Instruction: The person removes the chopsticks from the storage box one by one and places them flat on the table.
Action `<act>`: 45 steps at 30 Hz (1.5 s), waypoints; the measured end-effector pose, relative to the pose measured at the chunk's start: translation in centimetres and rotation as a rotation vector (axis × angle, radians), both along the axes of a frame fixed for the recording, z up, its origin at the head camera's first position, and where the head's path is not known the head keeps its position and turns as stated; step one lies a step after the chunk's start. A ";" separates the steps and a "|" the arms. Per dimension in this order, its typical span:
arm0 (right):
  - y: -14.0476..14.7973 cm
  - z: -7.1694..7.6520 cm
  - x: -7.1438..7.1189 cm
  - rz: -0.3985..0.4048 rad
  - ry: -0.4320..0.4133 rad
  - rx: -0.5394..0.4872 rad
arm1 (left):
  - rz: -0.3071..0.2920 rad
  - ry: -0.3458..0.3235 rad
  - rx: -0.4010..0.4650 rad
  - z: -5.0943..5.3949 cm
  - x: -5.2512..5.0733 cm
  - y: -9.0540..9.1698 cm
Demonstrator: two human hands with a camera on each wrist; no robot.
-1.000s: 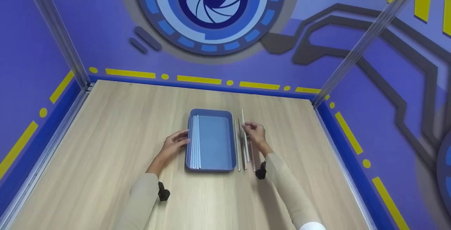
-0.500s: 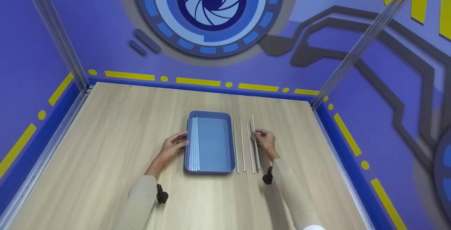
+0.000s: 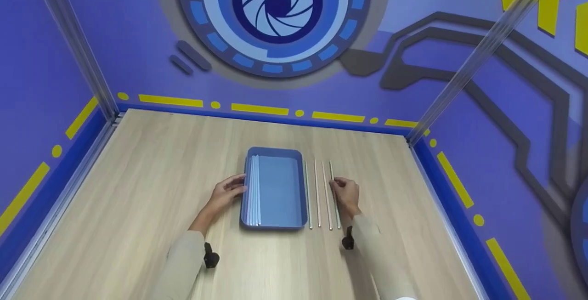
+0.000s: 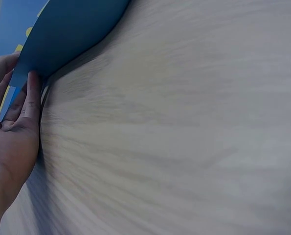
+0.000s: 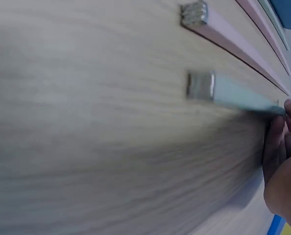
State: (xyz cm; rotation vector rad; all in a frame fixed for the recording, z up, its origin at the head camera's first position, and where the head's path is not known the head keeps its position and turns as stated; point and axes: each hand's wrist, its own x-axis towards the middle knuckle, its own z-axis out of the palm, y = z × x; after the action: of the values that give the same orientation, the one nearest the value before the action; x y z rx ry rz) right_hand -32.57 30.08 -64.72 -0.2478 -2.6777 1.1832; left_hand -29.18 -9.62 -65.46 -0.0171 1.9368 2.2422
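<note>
My right hand (image 3: 347, 195) pinches a pale green chopstick (image 5: 238, 94) near its middle, at the right end of a row on the table. Beside it lie a pink chopstick (image 5: 235, 41), another pink chopstick (image 3: 317, 194) and a second green chopstick (image 3: 308, 196), roughly parallel and spaced apart. To their left stands a blue tray (image 3: 282, 189). Several pale chopsticks (image 3: 254, 192) lie lengthwise inside, along its left wall. The fingers of my left hand (image 3: 225, 195) touch the tray's outer left side, lying fairly straight against the wall in the left wrist view.
A wood-grain table (image 3: 151, 162) bears everything. Printed blue-purple walls (image 3: 138, 52) rise at its back and both sides, with metal posts (image 3: 76, 42) in the corners.
My right hand has moved right and a little nearer, bringing the green chopstick from a raised, tilted position down to the row's right end. The left hand stays at the tray.
</note>
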 end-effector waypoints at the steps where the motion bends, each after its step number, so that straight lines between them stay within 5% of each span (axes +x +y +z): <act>1: 0.0 0.0 0.0 -0.002 0.009 0.018 | 0.001 -0.002 0.002 0.0 0.0 0.0; 20: -0.4 -0.5 0.1 -0.050 0.027 0.018 | -0.005 -0.006 -0.002 0.1 -0.1 0.3; 30: -0.5 2.5 -0.3 0.011 0.022 -0.016 | -0.002 -0.014 -0.022 0.0 -0.1 -0.1; 39: -2.6 5.3 -2.0 0.171 0.135 -0.174 | -0.010 -0.013 -0.044 0.0 -0.1 -0.3; 45: -5.0 6.4 -2.8 0.308 0.170 -0.181 | -0.005 -0.017 -0.019 -0.1 -0.1 0.0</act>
State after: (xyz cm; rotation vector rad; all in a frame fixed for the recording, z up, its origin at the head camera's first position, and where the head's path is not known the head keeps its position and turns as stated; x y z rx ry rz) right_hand -35.37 25.07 -58.32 0.2393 -2.5239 1.4625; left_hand -29.29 -9.65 -65.52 -0.0336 1.9467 2.2130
